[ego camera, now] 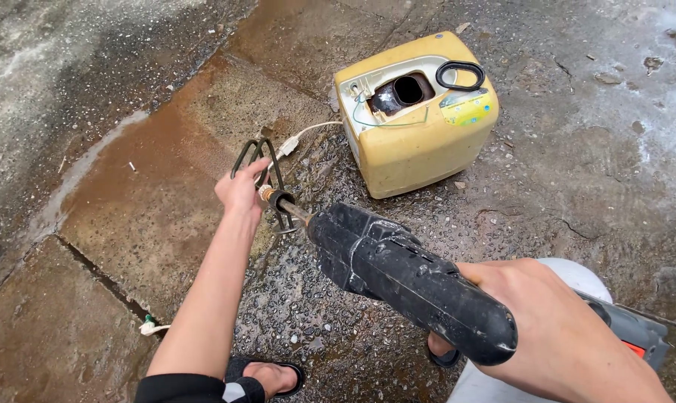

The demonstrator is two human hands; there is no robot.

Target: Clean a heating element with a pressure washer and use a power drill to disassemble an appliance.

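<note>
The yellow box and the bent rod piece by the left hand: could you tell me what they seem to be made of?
The yellow box looks like moulded plastic: rounded corners, dull, grimy sheen, and an opening in its pale top panel. The bent rod piece, held by the left hand, looks like dark metal, probably tarnished or scaled, though that is uncertain.

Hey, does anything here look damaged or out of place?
Yes. The yellow plastic casing lies on wet concrete with its top broken open, a dark hole and loose green wires showing. A bent, rusty looped metal element stands apart from it, held by the left hand.
</note>
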